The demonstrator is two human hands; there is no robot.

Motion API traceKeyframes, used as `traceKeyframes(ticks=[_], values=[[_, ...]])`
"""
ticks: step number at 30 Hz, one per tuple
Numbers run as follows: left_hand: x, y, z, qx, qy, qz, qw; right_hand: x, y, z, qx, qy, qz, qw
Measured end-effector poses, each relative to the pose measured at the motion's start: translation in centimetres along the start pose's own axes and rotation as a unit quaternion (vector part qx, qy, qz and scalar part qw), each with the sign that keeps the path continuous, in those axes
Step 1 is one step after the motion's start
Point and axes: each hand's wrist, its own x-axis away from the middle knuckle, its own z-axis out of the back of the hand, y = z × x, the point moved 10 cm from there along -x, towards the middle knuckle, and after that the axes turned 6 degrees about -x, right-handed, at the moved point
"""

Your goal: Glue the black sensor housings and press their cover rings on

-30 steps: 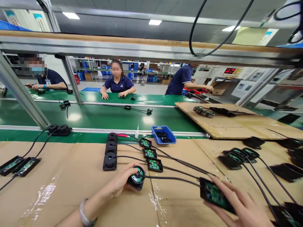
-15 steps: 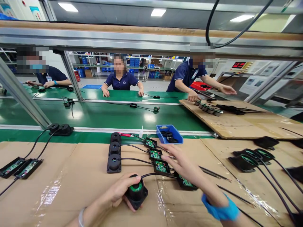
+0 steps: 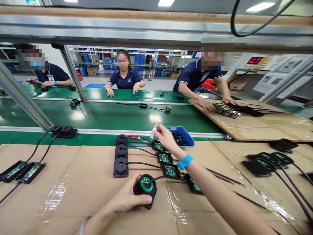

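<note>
My left hand [image 3: 133,195] grips a black round housing [image 3: 147,189] low in the middle of the view, its open side with a green ring and thin wires facing up. A black cable runs from it to a green circuit board in a black case [image 3: 194,184]. Farther forward, my right hand [image 3: 165,135] pinches a small white bottle with a thin tip [image 3: 153,132], just left of the blue bin [image 3: 187,137]. Beside the left hand, three black housings [image 3: 121,165] stand in a column, cabled to cased circuit boards [image 3: 171,170].
More cabled housings lie at right [image 3: 260,166], and two cased boards [image 3: 30,173] at left. Beyond runs a green conveyor [image 3: 110,117] with parts on it. Several people work across it, one with hands at a cardboard sheet [image 3: 259,127]. A metal post [image 3: 26,94] rises at left.
My right hand has moved forward from the boards and taken hold of the white bottle. The housing in my left hand has been turned, showing its inner wires. The rightmost person's hands have come together over the cardboard.
</note>
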Motion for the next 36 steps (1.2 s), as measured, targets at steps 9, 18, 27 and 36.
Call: traceKeyframes(ticks=[9,18,27,36], values=[[0.3,1.6,1.1,-0.163,0.081,-0.07,0.981,17.5,-0.7,4.8,-0.333,0.081,-0.152,0.927],[0.5,0.8,0.9,-0.312,0.101,-0.069,0.942,24.9,3.4,5.0,-0.428,0.145,-0.268,0.851],[0.5,1.3,0.7,-0.351,0.085,-0.079,0.929,25.3,4.1,6.1,-0.391,0.226,-0.25,0.856],[0.4,1.5,0.2,-0.363,0.07,-0.074,0.926,24.0,2.5,5.5,-0.275,0.17,-0.171,0.931]])
